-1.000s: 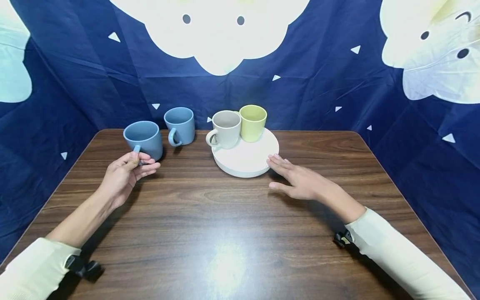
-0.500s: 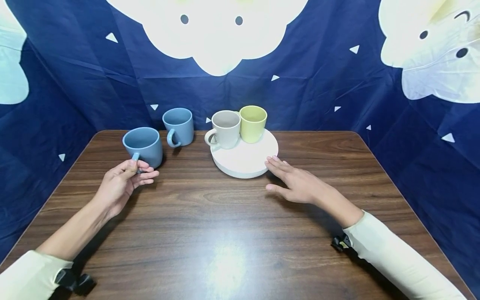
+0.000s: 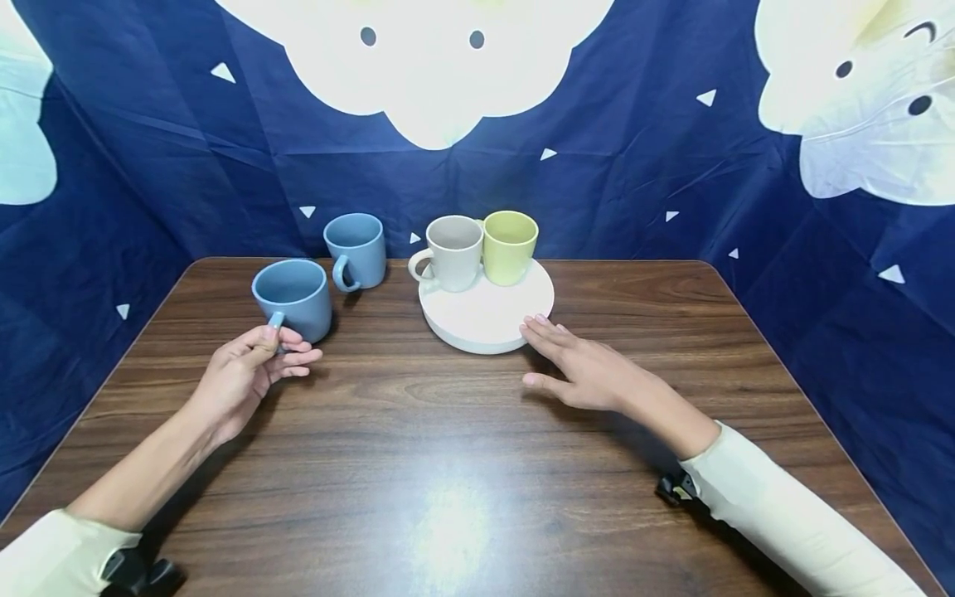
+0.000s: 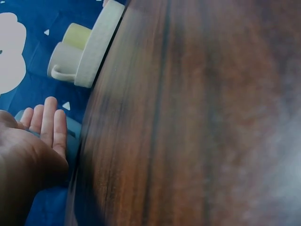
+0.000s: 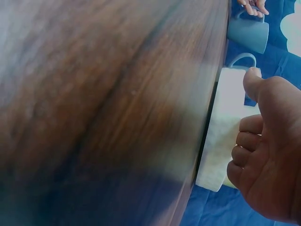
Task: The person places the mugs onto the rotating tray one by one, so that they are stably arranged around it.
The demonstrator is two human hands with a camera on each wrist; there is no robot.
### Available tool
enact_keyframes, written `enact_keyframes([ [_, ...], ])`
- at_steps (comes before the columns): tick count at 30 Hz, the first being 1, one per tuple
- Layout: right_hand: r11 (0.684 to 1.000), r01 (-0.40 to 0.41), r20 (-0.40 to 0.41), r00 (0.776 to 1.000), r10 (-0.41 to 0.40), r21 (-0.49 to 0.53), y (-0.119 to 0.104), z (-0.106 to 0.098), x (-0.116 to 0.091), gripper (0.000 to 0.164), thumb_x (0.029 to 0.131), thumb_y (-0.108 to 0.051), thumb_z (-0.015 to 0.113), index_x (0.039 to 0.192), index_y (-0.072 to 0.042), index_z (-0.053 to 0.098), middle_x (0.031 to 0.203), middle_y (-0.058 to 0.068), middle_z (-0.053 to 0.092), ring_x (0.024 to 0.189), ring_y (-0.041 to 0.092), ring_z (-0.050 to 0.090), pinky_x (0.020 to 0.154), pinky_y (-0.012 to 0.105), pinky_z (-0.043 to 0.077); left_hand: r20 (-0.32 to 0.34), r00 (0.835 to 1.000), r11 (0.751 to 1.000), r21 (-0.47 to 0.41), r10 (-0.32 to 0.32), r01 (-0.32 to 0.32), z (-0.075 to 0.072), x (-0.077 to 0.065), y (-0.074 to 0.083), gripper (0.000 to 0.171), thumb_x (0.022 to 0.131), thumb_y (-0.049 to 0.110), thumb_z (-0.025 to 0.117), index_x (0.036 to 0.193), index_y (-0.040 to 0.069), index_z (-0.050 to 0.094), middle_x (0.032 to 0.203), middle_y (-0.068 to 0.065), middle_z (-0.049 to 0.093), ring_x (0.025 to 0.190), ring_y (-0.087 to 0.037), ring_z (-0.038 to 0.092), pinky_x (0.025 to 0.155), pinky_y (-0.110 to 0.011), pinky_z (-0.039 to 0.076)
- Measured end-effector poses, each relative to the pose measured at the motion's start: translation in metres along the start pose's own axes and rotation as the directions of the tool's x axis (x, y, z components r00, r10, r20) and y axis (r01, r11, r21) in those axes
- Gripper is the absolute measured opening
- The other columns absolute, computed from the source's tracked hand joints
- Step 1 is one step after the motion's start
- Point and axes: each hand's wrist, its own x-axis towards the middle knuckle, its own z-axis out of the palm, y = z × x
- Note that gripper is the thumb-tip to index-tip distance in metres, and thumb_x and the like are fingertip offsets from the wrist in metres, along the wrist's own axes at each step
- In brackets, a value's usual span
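Observation:
My left hand (image 3: 242,373) pinches the handle of a wide blue mug (image 3: 302,303) between thumb and fingers, its other fingers stretched out beside it. The mug is close over the table at the left, mouth up. My right hand (image 3: 585,369) has its fingers straight, the fingertips at the front right rim of a round white turntable (image 3: 485,327). On the turntable's back half stand a light grey mug (image 3: 455,257) and a yellow-green mug (image 3: 511,249), side by side. In the right wrist view the white turntable (image 5: 218,127) lies just beyond the fingers.
A second blue mug (image 3: 356,249), narrower, stands at the table's back edge between the held mug and the turntable. A dark blue cloth (image 3: 634,182) with white clouds hangs behind the wooden table (image 3: 388,464).
The held blue mug has come toward me and slightly right. The turntable has turned a little, its grey and yellow-green mugs shifting right, while my right fingertips slid left and nearer along its rim.

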Motion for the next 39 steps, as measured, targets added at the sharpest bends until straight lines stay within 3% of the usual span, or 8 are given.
enact_keyframes([
  [11, 1.0, 0.009, 0.001, 1.0, -0.009, 0.005, -0.003, 0.001, 0.0, 0.083, 0.115, -0.05, 0.064, 0.178, -0.009, 0.031, 0.188, 0.015, 0.025, 0.175, 0.033, 0.027, 0.142, 0.058, 0.028, 0.036, 0.999, 1.0, 0.009, -0.002, 0.002, 0.009, -0.004, -0.004, 0.037, 0.123, 0.019, 0.041, 0.121, 0.003, 0.074, 0.119, -0.009, 0.086, 0.116, -0.019, 0.085, 0.091, -0.032, 0.069],
  [20, 1.0, 0.018, 0.004, 1.0, -0.018, 0.004, -0.006, 0.001, 0.0, 0.083, 0.115, -0.05, 0.065, 0.178, -0.007, 0.032, 0.187, 0.016, 0.027, 0.175, 0.034, 0.028, 0.142, 0.057, 0.028, 0.027, 0.999, 0.997, 0.068, -0.033, 0.032, 0.02, -0.006, -0.004, 0.033, 0.123, 0.02, 0.044, 0.121, 0.004, 0.073, 0.118, -0.004, 0.085, 0.116, -0.017, 0.085, 0.088, -0.03, 0.068],
  [39, 0.999, 0.047, 0.015, 0.999, -0.047, 0.006, -0.011, 0.001, 0.002, 0.082, 0.115, -0.05, 0.064, 0.178, -0.007, 0.033, 0.188, 0.015, 0.026, 0.175, 0.033, 0.027, 0.142, 0.057, 0.028, 0.068, 0.995, 0.99, 0.125, -0.069, 0.06, 0.029, -0.012, -0.002, 0.037, 0.124, 0.023, 0.042, 0.124, 0.004, 0.073, 0.12, -0.003, 0.084, 0.116, -0.016, 0.084, 0.086, -0.029, 0.067],
])
